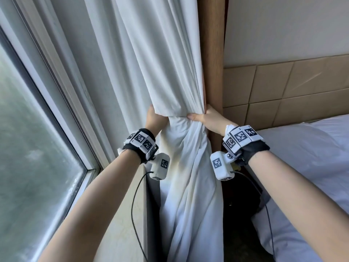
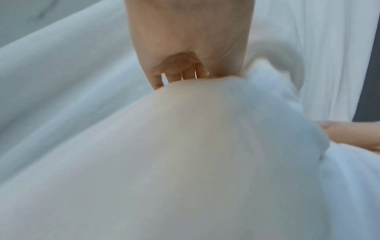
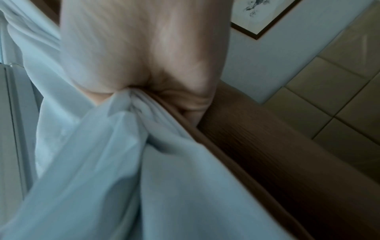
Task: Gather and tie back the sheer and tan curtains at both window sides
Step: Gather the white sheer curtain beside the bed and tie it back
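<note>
While the white curtain (image 1: 170, 76) is hanging bunched between your hands, your right hand (image 1: 205, 118) is gripping its gathered waist beside the brown post (image 1: 212, 53), and your left hand (image 1: 154, 118) is grasping the opposite side.

Window (image 1: 34, 129) left; bed (image 1: 311, 157), padded headboard (image 1: 302, 87) right; framed picture (image 3: 265, 16) above.

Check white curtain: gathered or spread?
Gathered: both hands, left and right, bunch the white curtain into a waist; no tie visible.
</note>
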Available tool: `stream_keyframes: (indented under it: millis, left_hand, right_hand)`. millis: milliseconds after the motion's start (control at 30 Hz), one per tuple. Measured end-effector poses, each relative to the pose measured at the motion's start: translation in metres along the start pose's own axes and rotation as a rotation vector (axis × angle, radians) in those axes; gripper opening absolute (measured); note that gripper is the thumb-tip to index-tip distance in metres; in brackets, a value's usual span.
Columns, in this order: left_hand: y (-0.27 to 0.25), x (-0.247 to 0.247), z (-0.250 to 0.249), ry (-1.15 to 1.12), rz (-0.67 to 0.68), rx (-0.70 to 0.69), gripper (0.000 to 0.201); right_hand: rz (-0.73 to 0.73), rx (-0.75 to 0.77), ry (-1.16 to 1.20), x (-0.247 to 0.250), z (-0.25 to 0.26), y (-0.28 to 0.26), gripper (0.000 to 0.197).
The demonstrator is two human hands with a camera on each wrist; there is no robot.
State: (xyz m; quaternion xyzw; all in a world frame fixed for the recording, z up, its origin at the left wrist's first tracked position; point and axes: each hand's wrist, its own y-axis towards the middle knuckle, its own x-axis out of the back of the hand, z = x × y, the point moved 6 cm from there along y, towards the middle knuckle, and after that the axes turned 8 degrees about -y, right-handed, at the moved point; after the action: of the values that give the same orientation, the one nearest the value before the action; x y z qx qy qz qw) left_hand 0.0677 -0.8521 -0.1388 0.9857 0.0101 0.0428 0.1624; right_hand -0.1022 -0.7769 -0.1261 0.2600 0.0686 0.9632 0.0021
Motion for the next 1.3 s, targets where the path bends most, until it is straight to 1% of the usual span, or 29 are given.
stream_keyframes:
  millis: [67, 100, 167, 200, 267, 367, 433, 467, 533, 633, 733, 833, 933, 967, 1000, 1033, 1067, 1100, 1133, 1167, 1200, 1267, 1300]
  left_hand:
    - [-0.002, 0.026, 0.001, 0.221, -0.068, -0.093, 0.017]
    - [-0.007, 0.04, 0.002, 0.277, -0.104, -0.115, 0.021]
    - [-0.02, 0.059, 0.005, 0.314, -0.155, -0.183, 0.028]
    - [-0.028, 0.063, 0.004, 0.308, -0.162, -0.213, 0.028]
    - [-0.045, 0.069, -0.001, 0.302, -0.223, -0.294, 0.03]
    - [-0.075, 0.073, -0.014, 0.28, -0.304, -0.451, 0.031]
    - [-0.096, 0.062, -0.027, 0.291, -0.277, -0.553, 0.031]
    - [-0.105, 0.052, -0.032, 0.301, -0.231, -0.59, 0.03]
    - [-0.115, 0.025, -0.039, 0.326, -0.078, -0.618, 0.028]
    - [-0.111, -0.013, -0.037, 0.397, 0.16, -0.604, 0.026]
    - [-0.102, -0.032, -0.028, 0.426, 0.303, -0.559, 0.03]
    - [-0.098, -0.04, -0.027, 0.476, 0.381, -0.516, 0.031]
    - [-0.093, -0.039, -0.028, 0.565, 0.418, -0.408, 0.03]
    - [-0.091, -0.038, -0.028, 0.583, 0.425, -0.385, 0.031]
    - [-0.088, -0.036, -0.027, 0.609, 0.438, -0.367, 0.039]
    - [-0.086, -0.034, -0.026, 0.644, 0.46, -0.347, 0.051]
    - [-0.087, -0.032, -0.025, 0.669, 0.487, -0.325, 0.065]
    - [-0.089, -0.031, -0.025, 0.682, 0.512, -0.305, 0.076]
    - [-0.09, -0.029, -0.025, 0.673, 0.535, -0.294, 0.083]
    - [-0.092, -0.029, -0.025, 0.642, 0.556, -0.285, 0.085]
    - [-0.094, -0.028, -0.025, 0.605, 0.574, -0.273, 0.084]
    - [-0.096, -0.027, -0.022, 0.541, 0.602, -0.246, 0.078]
    - [-0.098, -0.025, -0.02, 0.523, 0.61, -0.223, 0.076]
  right_hand:
    - [-0.101, -0.017, -0.101, 0.007, -0.003, 0.0, 0.043]
    - [-0.151, -0.033, -0.169, 0.01, -0.006, 0.002, 0.047]
    - [-0.205, -0.051, -0.301, 0.011, -0.005, 0.003, 0.051]
    - [-0.216, -0.059, -0.345, 0.009, -0.002, 0.001, 0.049]
    - [-0.246, -0.053, -0.435, 0.004, 0.006, 0.0, 0.044]
    - [-0.297, -0.048, -0.549, -0.008, 0.013, -0.001, 0.039]
    - [-0.319, -0.028, -0.608, -0.014, 0.017, -0.002, 0.033]
    - [-0.324, -0.022, -0.633, -0.017, 0.02, -0.002, 0.032]
    - [-0.308, -0.003, -0.675, -0.023, 0.023, -0.003, 0.033]
    - [-0.285, 0.015, -0.703, -0.03, 0.025, -0.006, 0.035]
    - [-0.274, 0.008, -0.65, -0.028, 0.024, -0.011, 0.04]
    - [-0.21, -0.044, -0.55, -0.019, 0.018, -0.01, 0.043]
    - [-0.108, -0.076, -0.375, -0.016, 0.015, -0.014, 0.041]
    - [-0.062, -0.084, -0.327, -0.018, 0.016, -0.017, 0.039]
    - [-0.024, -0.088, -0.288, -0.02, 0.016, -0.019, 0.037]
    - [0.001, -0.087, -0.261, -0.021, 0.016, -0.021, 0.041]
    - [0.018, -0.09, -0.237, -0.022, 0.014, -0.021, 0.051]
    - [0.021, -0.099, -0.21, -0.022, 0.014, -0.022, 0.065]
    - [0.007, -0.112, -0.182, -0.021, 0.016, -0.021, 0.081]
    - [-0.006, -0.124, -0.174, -0.02, 0.017, -0.018, 0.091]
    - [-0.023, -0.124, -0.183, -0.02, 0.019, -0.014, 0.087]
    - [-0.055, -0.121, -0.239, -0.019, 0.02, -0.004, 0.063]
    - [-0.067, -0.122, -0.275, -0.02, 0.02, 0.001, 0.057]
